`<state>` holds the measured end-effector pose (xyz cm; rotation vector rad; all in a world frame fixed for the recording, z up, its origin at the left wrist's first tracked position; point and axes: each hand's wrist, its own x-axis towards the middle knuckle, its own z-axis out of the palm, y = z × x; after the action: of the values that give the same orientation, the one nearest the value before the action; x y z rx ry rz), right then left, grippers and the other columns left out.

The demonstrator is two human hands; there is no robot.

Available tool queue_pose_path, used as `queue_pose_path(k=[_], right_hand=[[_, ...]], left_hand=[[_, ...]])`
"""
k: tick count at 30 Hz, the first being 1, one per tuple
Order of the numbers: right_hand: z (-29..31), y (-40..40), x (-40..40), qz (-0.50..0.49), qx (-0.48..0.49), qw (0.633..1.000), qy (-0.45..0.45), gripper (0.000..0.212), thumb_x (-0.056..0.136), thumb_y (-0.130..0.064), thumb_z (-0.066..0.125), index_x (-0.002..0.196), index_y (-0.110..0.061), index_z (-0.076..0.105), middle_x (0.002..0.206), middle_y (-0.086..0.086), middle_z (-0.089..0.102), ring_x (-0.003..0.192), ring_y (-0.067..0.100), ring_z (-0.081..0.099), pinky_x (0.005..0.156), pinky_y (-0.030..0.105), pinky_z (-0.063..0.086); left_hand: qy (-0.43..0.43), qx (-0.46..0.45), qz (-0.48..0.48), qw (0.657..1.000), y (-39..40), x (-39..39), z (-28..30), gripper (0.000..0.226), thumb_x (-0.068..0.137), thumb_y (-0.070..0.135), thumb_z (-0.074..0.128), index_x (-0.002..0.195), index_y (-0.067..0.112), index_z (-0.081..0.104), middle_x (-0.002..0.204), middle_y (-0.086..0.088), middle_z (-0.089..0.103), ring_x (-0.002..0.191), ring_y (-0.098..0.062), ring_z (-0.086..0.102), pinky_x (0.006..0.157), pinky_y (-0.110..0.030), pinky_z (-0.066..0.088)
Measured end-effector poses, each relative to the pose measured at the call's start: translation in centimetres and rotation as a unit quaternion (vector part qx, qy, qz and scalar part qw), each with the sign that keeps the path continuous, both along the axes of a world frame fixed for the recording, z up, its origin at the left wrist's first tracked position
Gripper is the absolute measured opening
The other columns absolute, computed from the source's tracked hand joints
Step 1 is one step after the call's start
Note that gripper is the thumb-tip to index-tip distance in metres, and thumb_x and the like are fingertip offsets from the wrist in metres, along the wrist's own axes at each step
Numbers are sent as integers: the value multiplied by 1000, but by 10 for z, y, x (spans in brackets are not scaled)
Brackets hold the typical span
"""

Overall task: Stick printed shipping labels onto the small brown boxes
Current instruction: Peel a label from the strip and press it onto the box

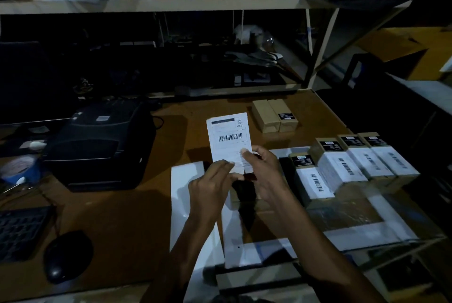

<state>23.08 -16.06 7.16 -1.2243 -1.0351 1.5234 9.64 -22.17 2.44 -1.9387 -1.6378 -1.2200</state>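
- Boxes first: four small brown boxes [352,168] lie in a row just to the right of the right hand [263,175], each with a white barcode sheet stuck on its top and a black printed patch on its far end; what is inside them cannot be told.
- Beyond the hands and a little to the right, two more brown boxes [275,115] lie touching side by side, with no white sheet on top; one shows a black patch on its near end.
- A shipping label [230,140] stands upright above both hands, its printed face toward the camera.
- Left hand [210,187] pinches the label's lower left corner between thumb and fingers; the right hand is closed on its lower right edge, fingertips laid over the print.
- On the label, a barcode sits in the middle, a dark bar runs along the top, and "CRED" with a small emblem reads at the upper right; the finer lines are too blurred to read.
- White sheets [187,195] lie on the brown table [117,217] under the forearms.
- Left of the left hand sits a black label printer [97,146]; farther left, a blue tape roll [19,169]; nearer, a dark mouse [67,256] and a keyboard [20,235].
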Motion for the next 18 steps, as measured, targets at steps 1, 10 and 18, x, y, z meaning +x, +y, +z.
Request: queue_pose_path(k=[1,10,18], right_hand=[[-2,0,7,-14,-1,1000,-3,17,95,-22,69,109,-12,67,103,6,76,92,25,73,66,34,60],[-35,-28,54,7,-13,1000,-11,13,96,-20,66,108,-14,66,99,-1,76,92,17,74,70,34,61],[-59,-42,71,-27,-43,998,38,17,93,-12,70,110,-13,67,105,5,77,103,26,72,80,40,61]], left_hand=[[-14,-3,-8,1000,0,2,5,22,91,32,67,95,13,77,106,-4,75,90,-16,72,58,-24,56],[-269,-212,-4,939,56,-3,61,55,80,51,77,125,22,65,128,0,56,111,-11,57,83,-22,46],[-256,-353,-203,877,90,15,57,13,87,20,76,84,8,74,84,-5,76,76,-10,70,64,-23,53]])
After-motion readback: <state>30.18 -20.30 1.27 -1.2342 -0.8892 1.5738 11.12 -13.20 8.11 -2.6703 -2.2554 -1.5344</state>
